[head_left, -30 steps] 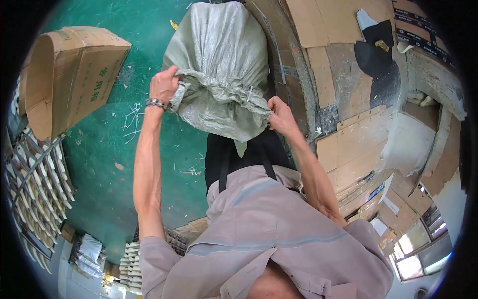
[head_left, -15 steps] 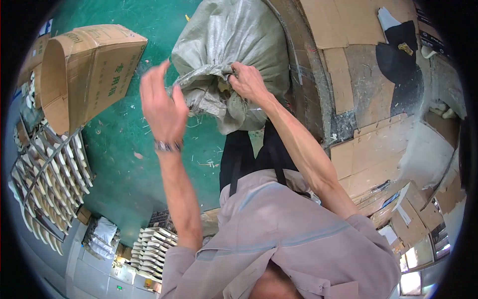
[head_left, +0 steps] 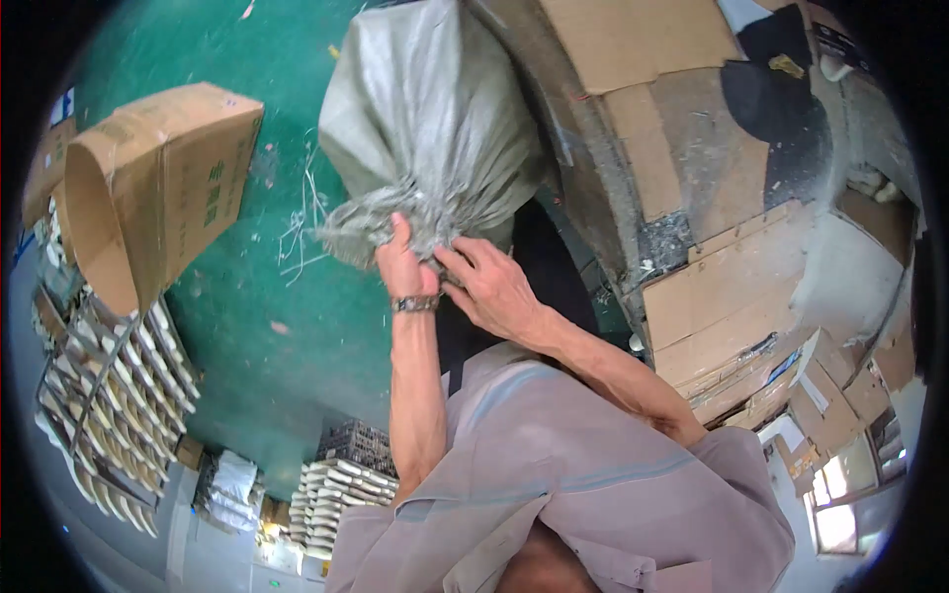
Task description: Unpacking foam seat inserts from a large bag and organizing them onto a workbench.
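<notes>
A bulging grey-green woven sack (head_left: 425, 109) stands on the floor in front of me, its mouth drawn together into a crumpled neck on the near side. My left hand (head_left: 405, 269) is closed around this bunched neck with the thumb pointing up; a dark bracelet circles its wrist. From the right, my right hand (head_left: 497, 292) meets the neck close beside the left palm. Its fingers are bent onto the gathered cloth, and their tips are partly hidden. A loose flap of the sack sticks out left of my left hand.
An open cardboard box (head_left: 188, 178) stands at the left on the green floor (head_left: 267, 366). Below it is a rack of pale curved pieces (head_left: 124, 405), with another stack (head_left: 341, 499) near the bottom. White strings (head_left: 308, 212) lie beside the sack. Flattened cardboard (head_left: 732, 287) covers the right side.
My left hand has moved right and down from beside the sack onto its mouth. The mouth, spread and open before, is now gathered into a neck, and my right hand has come lower.
</notes>
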Tool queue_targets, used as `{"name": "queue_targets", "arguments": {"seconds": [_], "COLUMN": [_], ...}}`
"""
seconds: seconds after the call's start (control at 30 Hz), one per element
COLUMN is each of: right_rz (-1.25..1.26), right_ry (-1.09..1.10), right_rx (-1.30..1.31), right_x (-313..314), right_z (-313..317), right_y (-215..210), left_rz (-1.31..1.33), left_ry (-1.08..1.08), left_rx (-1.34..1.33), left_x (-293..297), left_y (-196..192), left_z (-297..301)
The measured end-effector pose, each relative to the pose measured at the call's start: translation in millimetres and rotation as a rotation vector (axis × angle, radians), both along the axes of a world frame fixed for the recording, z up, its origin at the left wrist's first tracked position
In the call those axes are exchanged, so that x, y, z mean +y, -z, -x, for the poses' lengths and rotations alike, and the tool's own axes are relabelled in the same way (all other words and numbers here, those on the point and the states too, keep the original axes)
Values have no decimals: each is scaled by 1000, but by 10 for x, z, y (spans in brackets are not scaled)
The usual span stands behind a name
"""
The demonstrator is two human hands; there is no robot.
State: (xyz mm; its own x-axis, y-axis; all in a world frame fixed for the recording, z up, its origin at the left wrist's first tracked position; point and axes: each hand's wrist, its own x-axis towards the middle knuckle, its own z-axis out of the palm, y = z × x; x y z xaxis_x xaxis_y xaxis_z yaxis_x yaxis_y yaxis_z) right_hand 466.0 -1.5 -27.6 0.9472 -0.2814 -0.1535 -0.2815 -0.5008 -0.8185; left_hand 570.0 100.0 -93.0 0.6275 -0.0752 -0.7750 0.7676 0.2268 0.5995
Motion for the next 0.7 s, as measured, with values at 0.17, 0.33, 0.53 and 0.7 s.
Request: {"name": "queue_targets", "arguments": {"seconds": [0.17, 0.33, 0.53, 0.7], "right_rz": [88, 643, 644, -408], "right_ry": [367, 873, 1454, 1051], "right_rx": [-60, 12, 483, 55], "right_x": [-979, -3082, -4957, -6334], "right_z": [141, 331, 354, 1336], "right_y": [115, 225, 522, 178], "left_rz": [183, 254, 318, 338], "left_ry": [-33, -22, 4, -103], "left_rx": [282, 200, 131, 266], "left_x": [213, 308, 232, -97], "left_y": [-7, 85, -399, -240], "left_z": [-183, -178, -226, -165]}}
